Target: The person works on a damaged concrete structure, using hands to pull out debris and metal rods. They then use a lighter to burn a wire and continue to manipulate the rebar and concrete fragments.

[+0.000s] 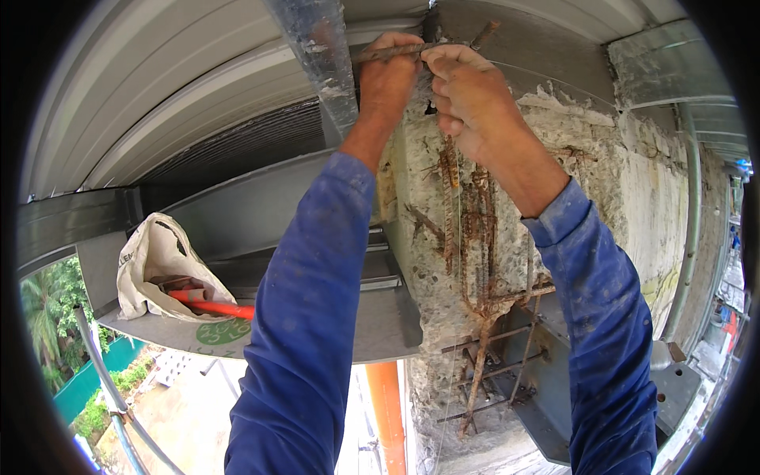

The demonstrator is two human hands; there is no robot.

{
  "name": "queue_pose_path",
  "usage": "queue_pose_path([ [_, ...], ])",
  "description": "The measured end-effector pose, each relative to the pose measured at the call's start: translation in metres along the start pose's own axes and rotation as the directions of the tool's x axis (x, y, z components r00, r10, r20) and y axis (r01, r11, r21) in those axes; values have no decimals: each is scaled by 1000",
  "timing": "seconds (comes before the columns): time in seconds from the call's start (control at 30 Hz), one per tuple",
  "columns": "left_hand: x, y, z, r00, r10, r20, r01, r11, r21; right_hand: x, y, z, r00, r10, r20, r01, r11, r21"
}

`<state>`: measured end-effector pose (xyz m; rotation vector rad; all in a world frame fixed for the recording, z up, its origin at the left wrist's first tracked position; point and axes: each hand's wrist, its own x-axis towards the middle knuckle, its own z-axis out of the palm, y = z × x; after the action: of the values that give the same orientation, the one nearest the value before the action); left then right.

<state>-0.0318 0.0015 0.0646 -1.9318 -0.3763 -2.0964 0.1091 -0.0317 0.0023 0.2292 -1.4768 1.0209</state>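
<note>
Two hands are raised overhead at the top of a broken concrete column [554,182], where a short rusted steel bar [396,51] is held against the underside of a metal roof. The bar lies almost level, its long axis running from left to right across the view, with a further rusty end [484,33] seen angling up beyond the right hand. The left hand [388,75] is closed around the bar from below, and the right hand [467,91] is curled shut just beside it, its fingers bent over the bar's right part and touching the left hand. Which of the two carries more of the load cannot be told. Both are equally near the bar, directly above the forearms in blue sleeves [305,317] that rise from the lower edge.

Below the hands, exposed rusted reinforcement [475,237] is seen running down the chipped face of the column, tied by thinner cross bars [491,340] lower down. A grey metal post [321,55] stands just left of the left hand. On a steel ledge [372,317] to the left, well apart from the hands, a white sack [158,257] rests with an orange-handled tool [214,305] poking out.
</note>
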Motion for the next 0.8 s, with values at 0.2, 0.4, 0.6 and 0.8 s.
queue_pose_path([
  [0.2,-1,1,0,999,-36,29,37,999,-20,0,-4,2,1000,-11,-15,11,1000,-12],
  [0.4,-3,7,1,998,-62,10,62,998,-1,2,-6,1,1000,-14,-13,13,998,-65],
  [0.6,-2,9,-3,990,-115,79,114,993,7,3,-4,2,1000,-14,9,14,998,-59],
  [0.8,-35,10,-2,995,-70,72,75,995,-64,4,4,1,998,33,46,-35,999,32],
])
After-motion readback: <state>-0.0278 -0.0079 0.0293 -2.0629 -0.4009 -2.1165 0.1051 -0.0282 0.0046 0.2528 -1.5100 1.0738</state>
